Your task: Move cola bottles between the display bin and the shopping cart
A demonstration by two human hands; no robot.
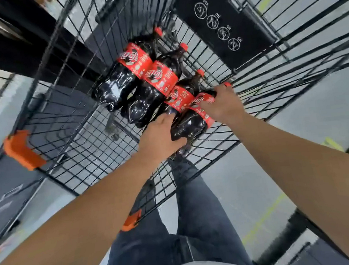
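Dark plastic cola bottle with red label [191, 121] lies in black wire shopping cart [81, 127], nearest of four. My left hand [159, 137] cups base, right hand [221, 103] clamps neck. Risk: slick base slips from palm; cap snags wire beyond right hand.

A black wire shopping cart [81, 127] with orange corner guards [21, 149] fills the upper frame, and four cola bottles [123, 77] with red labels lie side by side on its mesh floor.
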